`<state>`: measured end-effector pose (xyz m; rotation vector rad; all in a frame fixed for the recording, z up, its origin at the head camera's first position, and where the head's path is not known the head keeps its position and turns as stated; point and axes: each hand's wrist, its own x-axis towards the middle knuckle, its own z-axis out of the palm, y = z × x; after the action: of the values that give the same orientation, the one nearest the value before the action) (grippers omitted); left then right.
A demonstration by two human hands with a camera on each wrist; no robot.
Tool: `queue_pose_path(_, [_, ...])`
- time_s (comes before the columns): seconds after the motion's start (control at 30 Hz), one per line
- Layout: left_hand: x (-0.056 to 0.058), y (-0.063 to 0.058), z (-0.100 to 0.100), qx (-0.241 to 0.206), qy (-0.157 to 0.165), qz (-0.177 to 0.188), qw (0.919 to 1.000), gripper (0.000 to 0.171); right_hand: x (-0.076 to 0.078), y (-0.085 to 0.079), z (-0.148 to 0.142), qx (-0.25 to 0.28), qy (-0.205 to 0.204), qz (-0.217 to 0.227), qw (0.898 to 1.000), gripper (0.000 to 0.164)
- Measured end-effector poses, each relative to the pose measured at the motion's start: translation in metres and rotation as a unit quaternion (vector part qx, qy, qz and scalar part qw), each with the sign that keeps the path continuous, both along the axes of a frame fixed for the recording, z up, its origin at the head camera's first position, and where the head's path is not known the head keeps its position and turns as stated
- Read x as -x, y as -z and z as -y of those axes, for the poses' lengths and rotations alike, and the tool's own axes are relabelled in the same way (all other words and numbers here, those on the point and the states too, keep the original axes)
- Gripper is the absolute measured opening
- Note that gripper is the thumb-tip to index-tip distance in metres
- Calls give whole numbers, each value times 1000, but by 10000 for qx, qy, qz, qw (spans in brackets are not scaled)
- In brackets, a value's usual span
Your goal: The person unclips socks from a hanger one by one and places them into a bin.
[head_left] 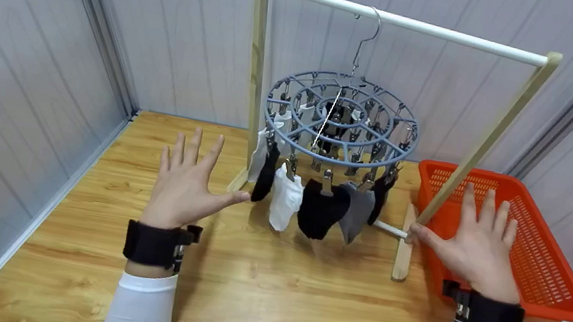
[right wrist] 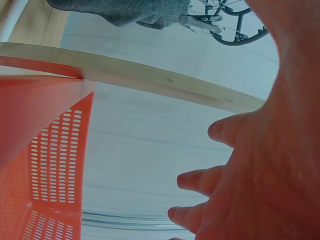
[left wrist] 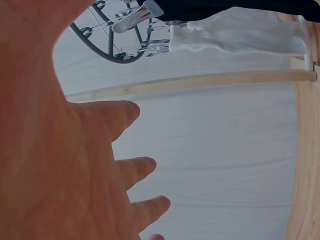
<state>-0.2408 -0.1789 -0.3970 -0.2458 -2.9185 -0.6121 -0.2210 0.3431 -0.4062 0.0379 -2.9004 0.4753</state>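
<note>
My left hand (head_left: 184,191) is held up with its fingers spread, left of a round clip hanger, and holds nothing. Its thumb points toward a black sock at the hanger's left side. My right hand (head_left: 481,247) has spread fingers too and holds nothing; it appears in front of the red basket (head_left: 561,259) and near the rack's right leg. The grey-blue round hanger (head_left: 343,161) carries several clipped socks, among them a white sock (head_left: 285,200), a black sock (head_left: 322,212) and a grey sock (head_left: 357,211). Socks farther back are partly hidden by the rings and clips.
A rack with a white top bar (head_left: 453,35) and wooden legs (head_left: 256,65) bears the hanger by its metal hook (head_left: 368,37). Everything stands on a wood-grain table (head_left: 254,304). Pale panel walls (head_left: 170,24) enclose the back and both sides.
</note>
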Motion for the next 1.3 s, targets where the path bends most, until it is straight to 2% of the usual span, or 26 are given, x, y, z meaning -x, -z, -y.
queue_pose_path(0.77, [-2, -4, -2, 73, 54, 72, 9999, 126, -4, -6, 5, 64, -10, -204, 9998, 134])
queue_pose_path(1.0, [-3, -5, -4, -40, 170, -53, 9998, 128, -11, -13, 7, 120, -52, -697, 9975, 132])
queue_pose_path(1.3, [-3, -6, -9, -818, 411, -546, 9943, 117, -26, -30, 15, 489, -177, -1583, 9860, 129])
